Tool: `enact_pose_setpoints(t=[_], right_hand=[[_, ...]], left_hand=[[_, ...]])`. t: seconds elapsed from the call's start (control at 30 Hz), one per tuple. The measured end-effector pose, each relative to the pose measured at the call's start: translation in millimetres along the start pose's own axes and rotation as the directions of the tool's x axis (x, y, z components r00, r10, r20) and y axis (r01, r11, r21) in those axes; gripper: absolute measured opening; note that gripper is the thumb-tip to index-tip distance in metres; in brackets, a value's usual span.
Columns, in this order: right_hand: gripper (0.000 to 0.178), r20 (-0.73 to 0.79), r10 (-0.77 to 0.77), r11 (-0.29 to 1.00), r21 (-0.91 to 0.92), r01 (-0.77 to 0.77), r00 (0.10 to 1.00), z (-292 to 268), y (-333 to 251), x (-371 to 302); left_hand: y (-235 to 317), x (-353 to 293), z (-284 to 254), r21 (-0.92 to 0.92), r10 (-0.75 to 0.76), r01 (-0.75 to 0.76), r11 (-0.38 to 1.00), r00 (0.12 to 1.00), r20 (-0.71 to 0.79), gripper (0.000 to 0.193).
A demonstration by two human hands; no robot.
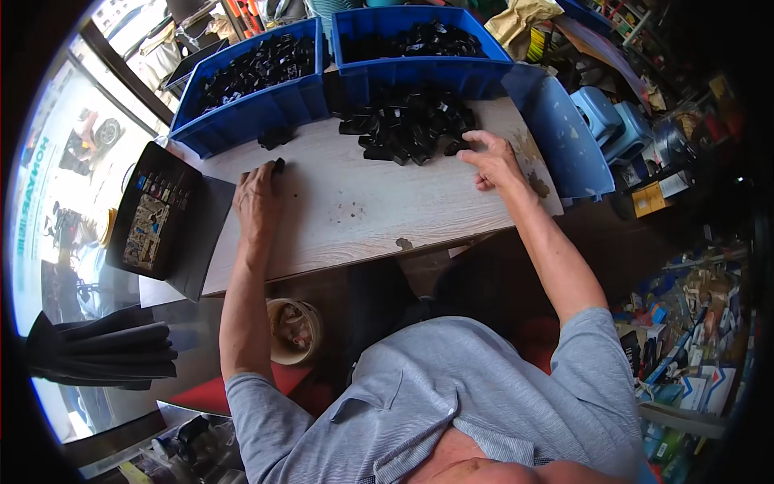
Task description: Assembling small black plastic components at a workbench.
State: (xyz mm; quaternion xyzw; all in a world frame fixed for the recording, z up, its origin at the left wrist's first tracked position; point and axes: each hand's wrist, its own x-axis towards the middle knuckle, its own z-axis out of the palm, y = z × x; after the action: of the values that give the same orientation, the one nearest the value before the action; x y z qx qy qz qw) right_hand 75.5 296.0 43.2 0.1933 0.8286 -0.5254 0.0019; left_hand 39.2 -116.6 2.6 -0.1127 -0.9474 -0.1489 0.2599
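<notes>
My left hand (256,200) rests over the left part of the white wood-grain table (322,234), its fingers closed on a small black plastic part (279,165) that peeks out beside the fingertips. My right hand (492,163) is at the right edge of a heap of black plastic parts (407,125). Its thumb and forefinger are spread, and one black part (456,148) lies right at their tips. A few more black parts (276,138) sit apart from the heap, by the left blue bin.
Two blue bins, left (242,113) and right (419,71), filled with black parts, stand along the far edge. A dark open case (179,218) of small pieces is at left. A light-blue plastic tub (564,133) adjoins the right edge. Below the table stands a bucket (310,355).
</notes>
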Motion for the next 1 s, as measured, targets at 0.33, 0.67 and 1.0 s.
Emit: enact_pose_setpoints(t=[0.33,0.67,1.0], right_hand=[[0.029,0.033,0.082,0.995,0.062,-0.083,0.996,0.5,17.0,-1.7],[0.022,0.260,-0.146,0.912,0.409,0.028,0.955,51.6,15.2,-38.5],[0.016,0.336,-0.199,0.918,0.394,0.054,0.921,57.3,18.5,-33.0]], left_hand=[[74.3,-22.5,18.6,-0.781,-0.312,0.381,0.495,0.917,0.250,0.026],[200.1,-22.1,65.7,-0.919,-0.288,0.373,-0.126,0.873,0.394,0.031],[186.9,-17.2,53.4,-0.913,-0.208,0.385,0.136,0.912,0.354,0.031]])
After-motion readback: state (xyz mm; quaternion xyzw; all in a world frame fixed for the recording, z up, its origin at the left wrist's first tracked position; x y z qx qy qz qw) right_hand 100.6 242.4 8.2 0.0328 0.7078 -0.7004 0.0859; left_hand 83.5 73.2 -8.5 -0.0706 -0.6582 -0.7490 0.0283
